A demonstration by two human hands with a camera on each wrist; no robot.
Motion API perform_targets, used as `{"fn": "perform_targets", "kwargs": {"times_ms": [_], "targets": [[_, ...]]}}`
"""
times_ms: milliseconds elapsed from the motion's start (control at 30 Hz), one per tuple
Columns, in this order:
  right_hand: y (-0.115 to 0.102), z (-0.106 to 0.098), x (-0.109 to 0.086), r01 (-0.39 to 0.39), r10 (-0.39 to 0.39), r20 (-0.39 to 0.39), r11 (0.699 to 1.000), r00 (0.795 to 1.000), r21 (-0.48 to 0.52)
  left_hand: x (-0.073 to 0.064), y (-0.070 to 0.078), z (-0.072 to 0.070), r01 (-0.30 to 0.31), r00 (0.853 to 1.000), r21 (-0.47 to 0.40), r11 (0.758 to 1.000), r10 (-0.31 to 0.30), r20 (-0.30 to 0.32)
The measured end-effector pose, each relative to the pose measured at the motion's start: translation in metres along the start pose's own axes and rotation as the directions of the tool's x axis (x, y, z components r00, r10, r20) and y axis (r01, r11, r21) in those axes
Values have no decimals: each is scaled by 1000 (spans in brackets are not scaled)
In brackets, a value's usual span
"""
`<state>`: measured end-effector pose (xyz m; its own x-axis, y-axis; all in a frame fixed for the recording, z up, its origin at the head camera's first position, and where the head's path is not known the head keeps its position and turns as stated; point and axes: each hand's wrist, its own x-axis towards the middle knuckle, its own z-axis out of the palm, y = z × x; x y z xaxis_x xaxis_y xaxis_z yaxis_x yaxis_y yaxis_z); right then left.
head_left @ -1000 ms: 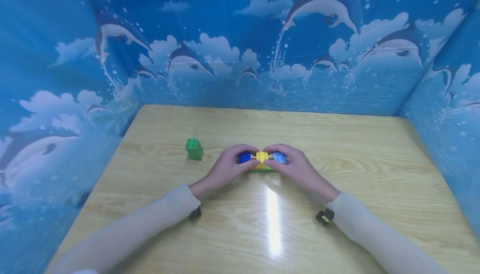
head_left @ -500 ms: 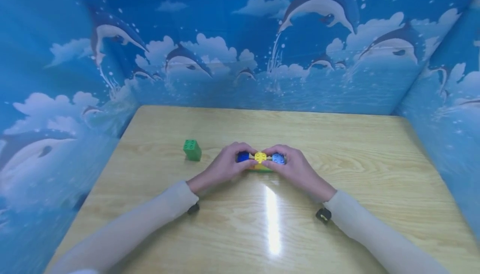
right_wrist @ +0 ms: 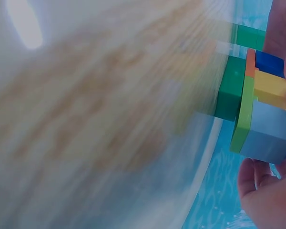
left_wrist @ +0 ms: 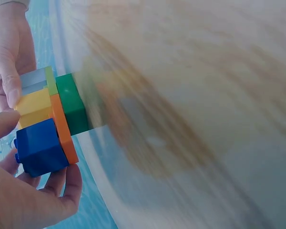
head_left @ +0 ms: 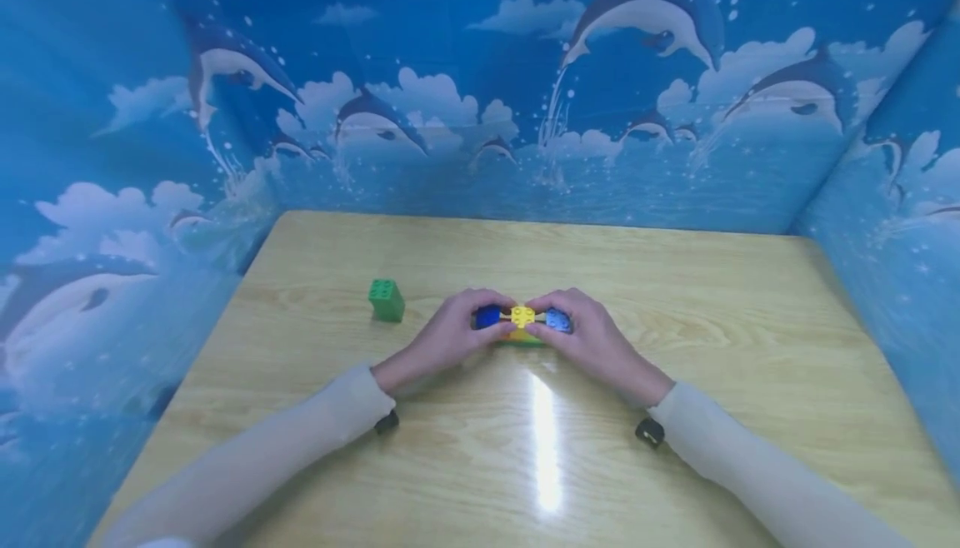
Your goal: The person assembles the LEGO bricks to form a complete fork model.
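Note:
A small stack of bricks stands mid-table on a dark green base brick [left_wrist: 74, 105]. An orange plate [left_wrist: 64, 129] and a light green plate [right_wrist: 243, 114] lie on that base. On top sit a dark blue brick [head_left: 487, 316], a yellow brick [head_left: 522, 315] and a light blue brick [head_left: 557, 320] in a row. My left hand [head_left: 480, 321] grips the dark blue end [left_wrist: 40, 148], fingers curled round it. My right hand [head_left: 567, 321] grips the light blue end [right_wrist: 269, 131]. Both thumbs touch the yellow brick [left_wrist: 33, 107].
A lone green brick [head_left: 386, 299] stands on the wooden table [head_left: 675, 298], a little left of my left hand. Blue dolphin-print walls [head_left: 480, 115] close in the table at the back and both sides.

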<state>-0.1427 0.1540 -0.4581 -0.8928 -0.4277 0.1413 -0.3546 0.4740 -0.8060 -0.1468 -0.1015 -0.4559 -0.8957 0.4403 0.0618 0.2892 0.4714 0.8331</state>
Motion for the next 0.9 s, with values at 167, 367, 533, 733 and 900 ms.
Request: {"fn": "perform_targets", "kwargs": {"times_ms": [167,367,533,733,900], "targets": [[1,-1,-1,-1,1,-14,1000,1000,-13,-8,-1,-1,12,999,65,998,-10,-38],[-1,0,0,-46,46,-6,998,999,52,-32,-3,-12,4,993,74,997,5,-115],[-1,0,-1,-62,62,4,995,998,72,-58,1,-28,-24,980,62,998,35,-194],[1,-3,-3,-97,97,1,992,995,75,-73,-1,-47,-126,915,107,986,157,-371],[1,-6,-4,-101,100,10,992,995,79,-77,-10,-56,-206,822,104,973,230,-521]]}}
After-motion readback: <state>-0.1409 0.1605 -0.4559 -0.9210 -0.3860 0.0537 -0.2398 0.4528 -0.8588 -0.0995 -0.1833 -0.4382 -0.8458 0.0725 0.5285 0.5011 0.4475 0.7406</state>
